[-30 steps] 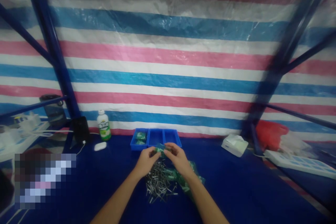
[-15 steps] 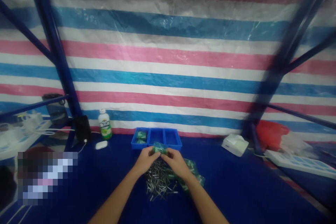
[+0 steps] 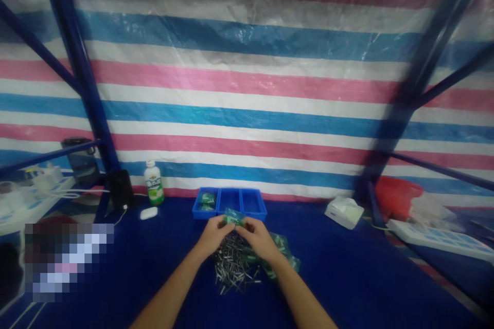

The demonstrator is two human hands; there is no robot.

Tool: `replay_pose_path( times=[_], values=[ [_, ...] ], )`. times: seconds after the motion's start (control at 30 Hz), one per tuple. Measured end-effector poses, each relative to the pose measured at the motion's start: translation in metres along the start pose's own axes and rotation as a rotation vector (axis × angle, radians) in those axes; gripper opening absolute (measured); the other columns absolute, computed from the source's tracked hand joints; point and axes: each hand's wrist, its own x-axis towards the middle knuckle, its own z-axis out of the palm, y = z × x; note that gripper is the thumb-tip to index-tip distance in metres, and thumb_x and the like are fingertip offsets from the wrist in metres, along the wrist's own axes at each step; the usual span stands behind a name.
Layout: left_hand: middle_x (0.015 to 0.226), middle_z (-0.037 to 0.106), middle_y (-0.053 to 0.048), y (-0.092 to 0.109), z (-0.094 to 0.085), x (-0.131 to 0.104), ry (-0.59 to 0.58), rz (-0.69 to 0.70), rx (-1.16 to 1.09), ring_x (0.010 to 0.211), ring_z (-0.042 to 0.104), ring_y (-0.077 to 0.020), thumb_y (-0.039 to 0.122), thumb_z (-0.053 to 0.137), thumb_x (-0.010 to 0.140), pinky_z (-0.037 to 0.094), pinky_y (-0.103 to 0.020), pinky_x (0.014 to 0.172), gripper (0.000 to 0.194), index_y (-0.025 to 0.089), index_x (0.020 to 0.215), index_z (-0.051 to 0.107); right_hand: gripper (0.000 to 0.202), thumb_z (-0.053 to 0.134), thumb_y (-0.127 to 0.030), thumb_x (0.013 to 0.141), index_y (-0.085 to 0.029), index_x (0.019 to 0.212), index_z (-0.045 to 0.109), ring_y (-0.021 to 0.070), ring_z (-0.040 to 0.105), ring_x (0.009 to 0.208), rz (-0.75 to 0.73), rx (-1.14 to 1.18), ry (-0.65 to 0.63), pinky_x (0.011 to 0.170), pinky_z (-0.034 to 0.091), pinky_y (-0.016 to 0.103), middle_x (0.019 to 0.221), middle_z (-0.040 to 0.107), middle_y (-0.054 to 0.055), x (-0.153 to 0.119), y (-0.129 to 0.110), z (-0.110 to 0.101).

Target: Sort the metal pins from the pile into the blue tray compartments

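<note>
Between my two hands is a small green plastic bag (image 3: 233, 217), pinched at its near edge. My left hand (image 3: 213, 235) grips its left side with thumb and fingers, and my right hand (image 3: 258, 236) grips its right side. Just below them lies a loose heap of thin metal pieces (image 3: 233, 267) that look like rivets or nails. Several more green plastic bags (image 3: 284, 249) lie partly under my right wrist. Behind the hands stands a blue three-compartment tray (image 3: 253, 214), with small green packets (image 3: 207, 200) in its left compartment.
On the left are a white bottle with a green label (image 3: 155, 183), a white case (image 3: 148, 213) and a black device (image 3: 120, 190) on a cable. A tissue pack (image 3: 344, 213) lies to the right. Power strips (image 3: 443, 241) sit beyond the blue posts.
Almost nothing differs. Both hands stay closed on the green bag in the same place; the view has shifted very slightly.
</note>
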Motion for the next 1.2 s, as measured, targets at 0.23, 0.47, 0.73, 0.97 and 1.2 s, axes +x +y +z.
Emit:
replay_pose_path(
  times=[0.23, 0.47, 0.73, 0.97, 1.2],
  values=[
    [0.062, 0.058, 0.003, 0.005, 0.000, -0.001, 0.005, -0.033, 0.003, 0.058, 0.049, -0.0108, 0.034, 0.067, 0.079, 0.037, -0.023, 0.060, 0.022, 0.013, 0.076, 0.065, 0.031, 0.065, -0.043, 0.080, -0.019, 0.066, 0.050, 0.0119, 0.037, 0.058, 0.011, 0.076, 0.006, 0.057, 0.030, 0.025, 0.060, 0.040, -0.006, 0.000, -0.005, 0.000],
    [0.080, 0.069, -0.003, 0.003, 0.001, -0.002, -0.011, 0.024, 0.003, 0.072, 0.059, -0.0158, 0.040, 0.069, 0.080, 0.043, -0.026, 0.071, 0.030, 0.012, 0.090, 0.070, 0.028, 0.061, -0.042, 0.084, -0.017, 0.072, 0.058, 0.0122, 0.040, 0.061, 0.007, 0.035, -0.013, 0.059, 0.033, 0.024, 0.064, 0.046, -0.004, -0.001, 0.004, 0.003],
    [0.087, 0.071, -0.004, 0.000, 0.000, 0.000, -0.002, 0.057, 0.019, 0.081, 0.063, -0.0197, 0.040, 0.069, 0.080, 0.046, -0.028, 0.077, 0.030, 0.013, 0.092, 0.070, 0.028, 0.060, -0.040, 0.084, -0.017, 0.070, 0.057, 0.0123, 0.040, 0.060, 0.018, -0.032, -0.025, 0.057, 0.032, 0.023, 0.062, 0.047, -0.004, -0.002, -0.001, 0.002],
    [0.083, 0.071, -0.005, 0.004, -0.001, -0.002, 0.020, 0.065, 0.041, 0.078, 0.063, -0.0192, 0.041, 0.070, 0.078, 0.046, -0.028, 0.074, 0.029, 0.013, 0.086, 0.071, 0.022, 0.060, -0.035, 0.084, -0.017, 0.071, 0.059, 0.0122, 0.041, 0.059, 0.015, -0.034, -0.026, 0.057, 0.032, 0.024, 0.062, 0.046, -0.004, -0.003, -0.002, 0.003],
    [0.064, 0.061, 0.000, -0.009, -0.022, 0.013, 0.317, -0.006, -0.022, 0.057, 0.053, -0.0117, 0.046, 0.071, 0.075, 0.039, -0.021, 0.053, 0.038, 0.013, 0.092, 0.072, 0.021, 0.059, -0.036, 0.083, -0.017, 0.092, 0.065, 0.0145, 0.048, 0.063, 0.044, 0.046, 0.037, 0.061, 0.038, 0.026, 0.068, 0.055, -0.002, 0.002, 0.008, 0.004]
  ],
)
